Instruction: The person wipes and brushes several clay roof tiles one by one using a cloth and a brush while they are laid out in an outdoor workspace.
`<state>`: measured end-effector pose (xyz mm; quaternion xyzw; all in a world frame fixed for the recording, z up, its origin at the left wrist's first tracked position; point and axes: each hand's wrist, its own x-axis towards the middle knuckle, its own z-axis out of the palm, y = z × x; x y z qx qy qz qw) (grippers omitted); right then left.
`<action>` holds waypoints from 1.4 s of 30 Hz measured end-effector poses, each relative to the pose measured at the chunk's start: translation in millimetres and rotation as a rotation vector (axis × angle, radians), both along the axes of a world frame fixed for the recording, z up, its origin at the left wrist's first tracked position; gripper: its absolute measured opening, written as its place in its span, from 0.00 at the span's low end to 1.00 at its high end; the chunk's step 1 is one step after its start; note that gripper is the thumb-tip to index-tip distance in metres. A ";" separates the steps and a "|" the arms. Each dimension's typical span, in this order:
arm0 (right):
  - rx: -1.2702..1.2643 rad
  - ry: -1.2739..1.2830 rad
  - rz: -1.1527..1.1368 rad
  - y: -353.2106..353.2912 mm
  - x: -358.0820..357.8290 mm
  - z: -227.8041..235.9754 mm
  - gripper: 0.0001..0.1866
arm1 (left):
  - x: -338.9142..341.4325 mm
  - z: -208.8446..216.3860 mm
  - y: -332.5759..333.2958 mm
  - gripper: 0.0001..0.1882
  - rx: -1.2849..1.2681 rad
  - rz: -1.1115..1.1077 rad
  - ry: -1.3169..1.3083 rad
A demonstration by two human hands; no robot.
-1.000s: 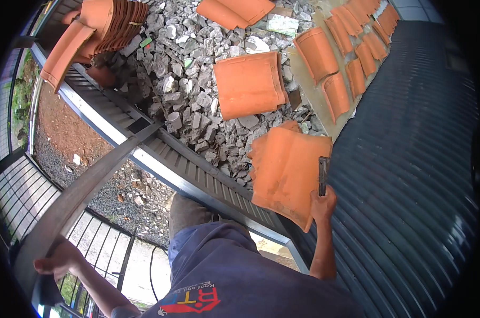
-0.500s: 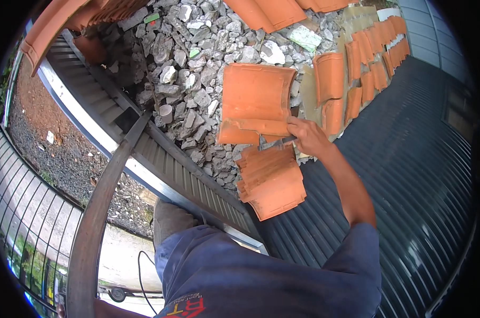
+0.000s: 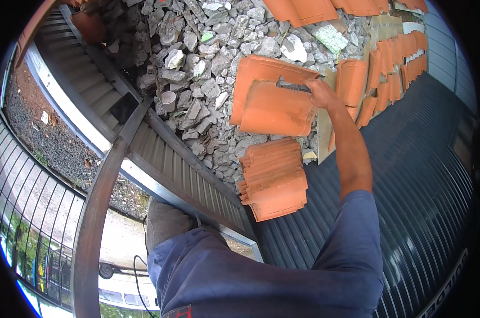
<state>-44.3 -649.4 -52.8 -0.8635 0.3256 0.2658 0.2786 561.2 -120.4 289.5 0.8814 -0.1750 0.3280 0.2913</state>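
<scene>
My right hand (image 3: 321, 93) is closed around the handle of a dark, hammer-like tool (image 3: 294, 85). The tool's head points left, over an orange roof tile (image 3: 277, 108); whether it touches the tile I cannot tell. This tile overlaps another orange tile (image 3: 250, 66), which shows along its upper and left sides. Both rest on grey rubble (image 3: 211, 87). Below them, closer to me, stands a stack of orange tiles (image 3: 274, 180), packed closely with curved edges showing. My left hand is out of sight.
Dark corrugated roofing (image 3: 398, 175) spreads to the right, beside rows of laid tiles (image 3: 388, 58). A metal post (image 3: 99, 206) rises at the left, by a metal-edged gutter (image 3: 166, 153). Past that edge, the ground (image 3: 54, 138) lies far below. A small cup (image 3: 168, 100) sits among the rubble.
My right hand and the tool have moved up, from the tiles' near edge to their upper right. The nearer tile now covers much of the other. The view has shifted slightly.
</scene>
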 end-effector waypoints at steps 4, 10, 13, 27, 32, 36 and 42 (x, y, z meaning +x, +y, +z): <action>-0.099 0.049 -0.025 -3.7 24.0 4.7 0.17 | 0.4 -0.2 0.0 0.32 0.047 -0.014 0.002; -0.542 -0.346 -0.559 21.8 47.1 42.4 0.17 | 4.3 2.7 -12.6 0.33 0.026 -0.072 -0.005; -0.195 -0.334 -0.910 97.8 56.3 76.2 0.22 | 8.6 -4.2 -17.7 0.34 0.015 -0.107 0.006; 0.247 0.024 -1.277 673.8 -25.3 148.4 0.31 | 28.9 5.3 -27.0 0.37 -0.091 -0.276 -0.079; 0.192 0.117 -1.465 726.0 -62.7 155.3 0.33 | 7.6 8.4 -15.8 0.38 0.026 -0.529 -0.073; -0.209 0.201 -1.797 763.4 -103.6 122.1 0.25 | -53.3 -39.2 8.8 0.40 0.052 -0.567 0.492; -0.202 0.278 -2.049 799.1 -65.2 36.9 0.23 | -283.2 -129.6 15.5 0.23 0.142 -1.208 1.162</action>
